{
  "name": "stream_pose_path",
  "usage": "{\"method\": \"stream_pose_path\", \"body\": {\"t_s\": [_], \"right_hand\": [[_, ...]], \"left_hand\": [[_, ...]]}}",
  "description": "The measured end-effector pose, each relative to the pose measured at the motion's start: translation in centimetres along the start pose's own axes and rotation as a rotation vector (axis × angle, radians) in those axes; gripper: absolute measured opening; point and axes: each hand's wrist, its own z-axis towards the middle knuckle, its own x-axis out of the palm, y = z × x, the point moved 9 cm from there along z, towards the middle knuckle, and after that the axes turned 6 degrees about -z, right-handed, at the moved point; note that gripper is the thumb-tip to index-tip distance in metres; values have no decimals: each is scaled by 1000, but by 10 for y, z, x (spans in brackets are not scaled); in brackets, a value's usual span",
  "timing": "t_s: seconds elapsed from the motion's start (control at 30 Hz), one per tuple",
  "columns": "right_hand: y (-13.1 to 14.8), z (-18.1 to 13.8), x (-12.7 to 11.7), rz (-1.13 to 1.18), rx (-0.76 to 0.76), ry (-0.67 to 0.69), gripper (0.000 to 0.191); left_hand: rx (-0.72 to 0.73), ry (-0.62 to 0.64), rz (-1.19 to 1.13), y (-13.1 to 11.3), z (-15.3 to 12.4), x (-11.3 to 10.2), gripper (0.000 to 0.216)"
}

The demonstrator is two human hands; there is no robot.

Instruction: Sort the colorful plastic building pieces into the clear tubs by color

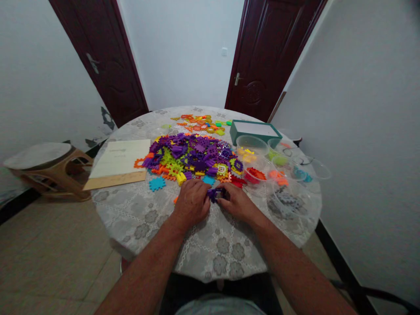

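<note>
Between my two hands is a dark purple plastic building piece (pixel 215 195), low over the near side of the table. My left hand (pixel 193 200) grips its left end, with the fingertips partly hidden behind the hand. From the other side my right hand (pixel 236 201) pinches the piece between thumb and fingers. Just beyond my hands lies a heap of toothed plastic building pieces (pixel 197 151), mostly purple on top, with green, orange and yellow ones below. A blue square piece (pixel 157 183) lies apart at the heap's left front edge.
Clear round tubs (pixel 288 199) at the right hold pieces sorted by colour. Behind them stands a green box (pixel 256 131). An open booklet (pixel 120 159) lies at the left; orange pieces (pixel 198 124) are scattered at the back. A stool (pixel 49 168) stands left of the table.
</note>
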Motion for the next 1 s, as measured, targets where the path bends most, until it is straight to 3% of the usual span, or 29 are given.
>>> {"method": "stream_pose_path", "body": {"t_s": [0.17, 0.3, 0.43, 0.6, 0.87, 1.0], "right_hand": [[-16, 1, -5, 121, 36, -30, 14], [-11, 1, -5, 131, 30, -55, 18], [-23, 0, 6, 426, 219, 9, 20], [-37, -3, 15, 708, 390, 17, 23], [-27, -11, 25, 1023, 433, 153, 47], [-26, -9, 24, 949, 394, 134, 46]], "left_hand": [[-4, 20, 70, 1, -1, 11, 17], [25, -15, 51, 1, -1, 14, 31], [103, -94, -17, -4, -3, 9, 44], [128, -71, -59, -11, -4, 12, 37], [153, -63, -15, -18, -3, 10, 50], [156, -52, -39, -18, -4, 13, 45]]}}
